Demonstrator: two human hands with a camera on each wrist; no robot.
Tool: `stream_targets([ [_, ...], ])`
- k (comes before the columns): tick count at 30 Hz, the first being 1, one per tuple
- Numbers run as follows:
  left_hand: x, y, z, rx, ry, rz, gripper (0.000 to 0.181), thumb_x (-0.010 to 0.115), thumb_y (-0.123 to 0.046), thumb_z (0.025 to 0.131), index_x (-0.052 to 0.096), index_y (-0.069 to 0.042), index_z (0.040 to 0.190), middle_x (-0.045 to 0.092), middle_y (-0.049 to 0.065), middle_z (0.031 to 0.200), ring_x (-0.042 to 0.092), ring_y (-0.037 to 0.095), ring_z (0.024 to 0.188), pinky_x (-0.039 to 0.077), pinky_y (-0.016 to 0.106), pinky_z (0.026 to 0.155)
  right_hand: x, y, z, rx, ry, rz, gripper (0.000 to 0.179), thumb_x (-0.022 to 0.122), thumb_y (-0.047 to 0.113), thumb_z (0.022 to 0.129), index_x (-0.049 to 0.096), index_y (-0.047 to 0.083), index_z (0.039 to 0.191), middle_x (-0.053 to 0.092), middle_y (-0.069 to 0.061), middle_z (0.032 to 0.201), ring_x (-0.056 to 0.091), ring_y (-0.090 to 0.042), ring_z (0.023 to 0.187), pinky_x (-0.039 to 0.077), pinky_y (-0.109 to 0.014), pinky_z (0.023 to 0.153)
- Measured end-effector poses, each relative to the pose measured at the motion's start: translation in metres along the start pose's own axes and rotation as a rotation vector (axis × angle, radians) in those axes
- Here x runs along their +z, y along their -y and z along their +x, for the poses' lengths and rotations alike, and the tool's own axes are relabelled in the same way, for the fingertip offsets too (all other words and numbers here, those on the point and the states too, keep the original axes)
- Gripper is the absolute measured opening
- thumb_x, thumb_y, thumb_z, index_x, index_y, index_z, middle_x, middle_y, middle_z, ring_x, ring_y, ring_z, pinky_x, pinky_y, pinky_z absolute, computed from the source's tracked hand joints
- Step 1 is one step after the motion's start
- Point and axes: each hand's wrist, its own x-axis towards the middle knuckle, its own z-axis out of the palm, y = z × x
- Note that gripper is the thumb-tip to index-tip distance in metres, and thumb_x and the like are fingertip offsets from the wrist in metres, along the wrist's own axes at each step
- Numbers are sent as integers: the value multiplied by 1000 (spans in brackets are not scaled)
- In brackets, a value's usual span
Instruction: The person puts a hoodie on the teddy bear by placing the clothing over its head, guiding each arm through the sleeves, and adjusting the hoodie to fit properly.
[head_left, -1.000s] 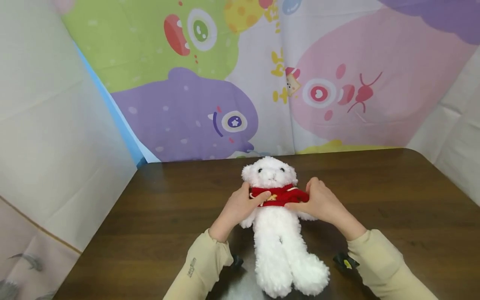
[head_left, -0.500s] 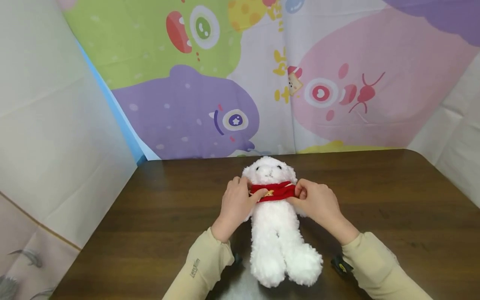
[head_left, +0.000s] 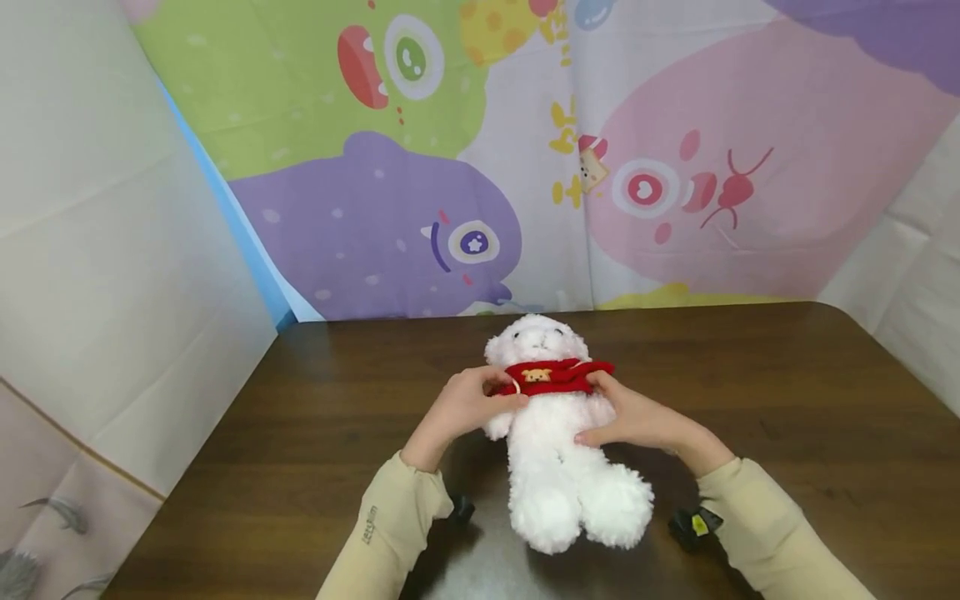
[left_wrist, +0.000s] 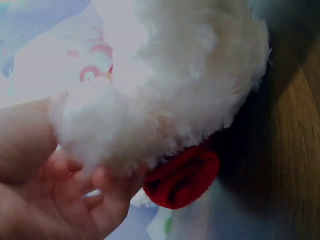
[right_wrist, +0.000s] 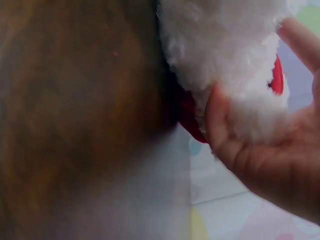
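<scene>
A white fluffy teddy bear lies on its back, head toward the far edge and legs toward me. Bunched across its upper chest is a small red sweater with a dog-face patch. My left hand is at the sweater's left edge; in the left wrist view its thumb and curled fingers hold a furry part of the bear, beside an open red cuff. On the other side, my right hand curves round the bear's arm, thumb on the belly and fingers by the red sleeve.
The bear lies on a dark brown wooden table. Behind it hangs a cartoon-print cloth, with a pale panel on the left. Black wrist devices, such as the right one, sit under both sleeves.
My right hand has gone from pinching the sweater's side to wrapping the bear's arm, its thumb lower on the belly. The left thumb has slid off the patch, and the right sleeve now sticks out.
</scene>
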Motion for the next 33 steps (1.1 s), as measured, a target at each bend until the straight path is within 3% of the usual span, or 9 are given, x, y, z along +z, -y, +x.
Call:
stream_targets([
  [3,-3,2,0,-16,147,-155,51,68,-34,79,54,-8,121,58,7,104,49,15,60,50,34,61,2,0,0,94,53,180,92,71,33,75,9,5,137,17,-20,141,27,-36,126,42,-48,93],
  [5,-5,1,0,-21,228,-254,56,65,-32,82,47,-5,129,55,10,108,51,16,55,51,36,63,5,2,1,143,26,255,94,70,32,77,4,5,137,12,-22,141,24,-38,127,44,-49,90],
  [8,-9,1,2,27,341,-405,50,57,-25,89,43,-2,131,51,14,115,56,15,68,51,32,72,10,3,5,182,-76,278,94,71,32,76,3,5,135,14,-22,140,22,-38,127,39,-52,94],
  [12,-12,12,2,96,456,-550,49,55,-18,89,41,0,132,49,14,123,56,15,93,47,31,86,12,-2,8,180,-176,231,89,75,31,72,13,3,130,28,-23,133,34,-36,120,36,-50,96],
  [16,-8,21,0,63,418,-561,55,62,-16,84,39,1,132,51,16,124,56,15,98,45,34,93,17,-3,8,217,-215,259,87,74,36,72,21,0,131,33,-21,131,38,-34,117,38,-49,94],
  [20,-1,23,1,8,326,-534,55,66,-12,81,42,4,127,55,17,117,59,15,89,48,33,87,24,-1,6,247,-219,406,86,71,35,75,23,-2,135,34,-20,135,37,-34,120,36,-49,98],
  [24,7,22,3,-23,250,-515,48,69,-11,78,48,4,119,57,14,108,58,15,82,50,29,79,30,1,1,235,-197,473,92,70,31,77,11,1,140,22,-19,143,25,-35,128,27,-52,104],
  [29,12,21,3,-53,177,-568,35,67,-7,78,49,3,106,55,11,98,55,17,80,53,33,75,33,6,-3,131,-175,417,87,72,23,75,8,10,132,21,-17,137,24,-34,126,30,-50,102],
  [33,16,16,1,-80,108,-574,37,68,-9,79,45,3,106,53,11,92,56,15,75,54,33,68,35,11,-5,99,-253,374,83,75,22,71,14,10,127,29,-16,129,35,-31,119,39,-43,95],
])
